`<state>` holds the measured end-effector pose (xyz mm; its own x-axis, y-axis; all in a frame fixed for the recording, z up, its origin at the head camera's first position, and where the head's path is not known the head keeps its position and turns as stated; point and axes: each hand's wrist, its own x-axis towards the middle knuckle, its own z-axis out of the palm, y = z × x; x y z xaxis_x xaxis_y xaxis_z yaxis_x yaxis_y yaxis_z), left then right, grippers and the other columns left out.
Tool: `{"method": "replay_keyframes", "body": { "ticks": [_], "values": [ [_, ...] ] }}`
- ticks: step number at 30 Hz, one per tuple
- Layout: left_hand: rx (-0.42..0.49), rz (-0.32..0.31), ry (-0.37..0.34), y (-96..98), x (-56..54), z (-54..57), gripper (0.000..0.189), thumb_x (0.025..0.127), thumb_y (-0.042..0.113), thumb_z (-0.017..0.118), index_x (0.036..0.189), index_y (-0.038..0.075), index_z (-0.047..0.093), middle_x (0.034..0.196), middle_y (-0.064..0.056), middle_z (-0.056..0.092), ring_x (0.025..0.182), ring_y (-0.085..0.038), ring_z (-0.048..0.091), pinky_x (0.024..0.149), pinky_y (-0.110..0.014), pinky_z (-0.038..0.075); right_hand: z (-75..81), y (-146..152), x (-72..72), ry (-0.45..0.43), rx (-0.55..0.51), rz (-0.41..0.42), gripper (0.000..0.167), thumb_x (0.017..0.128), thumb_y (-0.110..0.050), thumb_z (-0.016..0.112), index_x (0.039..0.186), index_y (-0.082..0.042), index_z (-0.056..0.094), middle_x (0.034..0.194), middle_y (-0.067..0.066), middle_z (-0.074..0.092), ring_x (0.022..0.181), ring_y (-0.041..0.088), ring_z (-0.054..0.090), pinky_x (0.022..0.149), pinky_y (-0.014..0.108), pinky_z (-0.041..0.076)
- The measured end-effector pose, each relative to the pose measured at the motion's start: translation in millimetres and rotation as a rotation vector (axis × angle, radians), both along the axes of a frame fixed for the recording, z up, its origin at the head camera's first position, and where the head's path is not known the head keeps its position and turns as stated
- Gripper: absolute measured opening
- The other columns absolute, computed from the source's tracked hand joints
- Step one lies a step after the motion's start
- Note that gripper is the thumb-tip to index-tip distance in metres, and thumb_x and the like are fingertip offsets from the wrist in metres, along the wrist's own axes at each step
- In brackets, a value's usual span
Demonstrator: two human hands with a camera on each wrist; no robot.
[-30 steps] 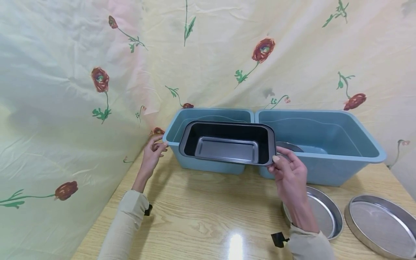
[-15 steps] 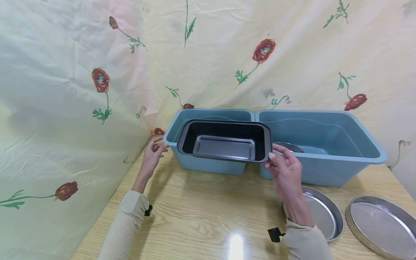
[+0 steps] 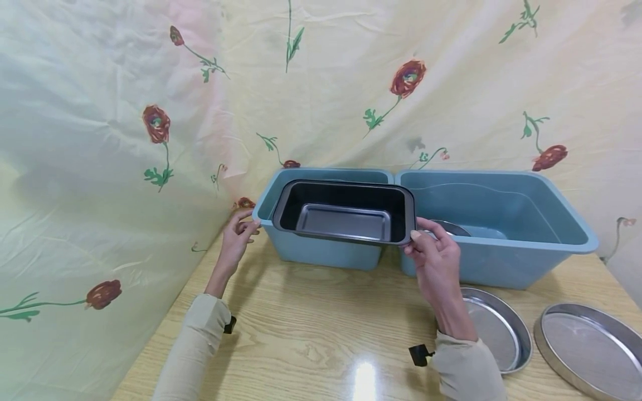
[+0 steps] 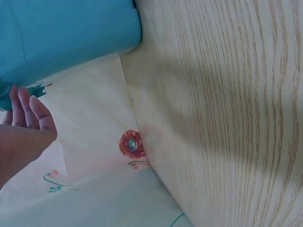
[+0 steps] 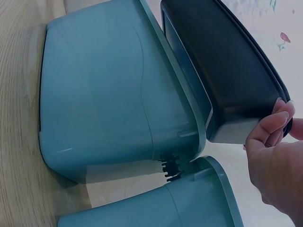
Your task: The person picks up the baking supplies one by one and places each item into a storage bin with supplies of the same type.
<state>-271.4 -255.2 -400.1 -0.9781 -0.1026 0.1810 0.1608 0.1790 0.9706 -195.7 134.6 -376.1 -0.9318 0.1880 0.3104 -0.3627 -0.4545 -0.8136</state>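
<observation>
My right hand pinches a dark loaf pan by the rim at its right end, thumb on top. The pan is tilted so that its hollow inside faces the head camera. In the right wrist view the loaf pan is above the rim of the left blue tub; I cannot tell whether they touch. My left hand grips the near left corner of that tub's rim. In the left wrist view its fingers curl at the rim. Much of the tub's inside is hidden behind the pan.
A second blue tub stands beside the first on the right, with a round metal piece inside. Two round metal pans lie on the wooden table at right. A flowered cloth hangs behind.
My right hand has moved the loaf pan a little left and upward in the view, farther over the left tub. The left hand stays on the tub's rim.
</observation>
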Motion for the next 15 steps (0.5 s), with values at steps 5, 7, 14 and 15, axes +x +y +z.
{"method": "replay_keyframes", "body": {
  "ticks": [5, 7, 14, 15],
  "values": [
    [-0.008, -0.003, 0.005, 7.2, 12.4, 16.1, 0.043, 0.106, 0.011, 0.059, 0.145, -0.005, 0.05, 0.113, -0.02, 0.071, 0.096, -0.021, 0.064, 0.085, -0.035, 0.049, 0.0, -1.1, -4.1, -0.003, -0.01, 0.002, 0.017, 0.105, 0.003, 0.051, 0.119, -0.001, 0.061, 0.082, 0.007, 0.071, 0.063, 0.011, 0.061, 0.064, 0.018, 0.054],
    [-0.009, -0.003, 0.002, 8.4, 14.4, 17.8, 0.043, 0.106, 0.011, 0.059, 0.145, -0.005, 0.05, 0.111, -0.017, 0.071, 0.093, -0.016, 0.064, 0.085, -0.035, 0.048, 0.3, -1.5, -5.6, -0.008, -0.013, 0.0, 0.017, 0.105, 0.003, 0.052, 0.119, -0.001, 0.061, 0.082, 0.007, 0.072, 0.062, 0.011, 0.061, 0.064, 0.018, 0.055],
    [-0.007, -0.002, 0.005, 8.6, 14.9, 16.5, 0.043, 0.106, 0.01, 0.059, 0.146, -0.004, 0.05, 0.107, -0.01, 0.072, 0.099, -0.026, 0.064, 0.085, -0.034, 0.048, 1.3, -3.4, -9.3, -0.011, -0.03, -0.01, 0.017, 0.104, 0.005, 0.051, 0.118, 0.0, 0.06, 0.08, 0.006, 0.07, 0.063, 0.011, 0.061, 0.063, 0.018, 0.054],
    [-0.008, -0.001, 0.007, 8.7, 14.8, 16.3, 0.043, 0.106, 0.01, 0.059, 0.146, -0.004, 0.05, 0.108, -0.013, 0.072, 0.101, -0.03, 0.063, 0.085, -0.035, 0.048, 1.3, -3.7, -9.6, -0.009, -0.038, -0.009, 0.017, 0.104, 0.005, 0.051, 0.118, 0.0, 0.06, 0.08, 0.007, 0.07, 0.063, 0.011, 0.061, 0.063, 0.017, 0.054]
  ]
}}
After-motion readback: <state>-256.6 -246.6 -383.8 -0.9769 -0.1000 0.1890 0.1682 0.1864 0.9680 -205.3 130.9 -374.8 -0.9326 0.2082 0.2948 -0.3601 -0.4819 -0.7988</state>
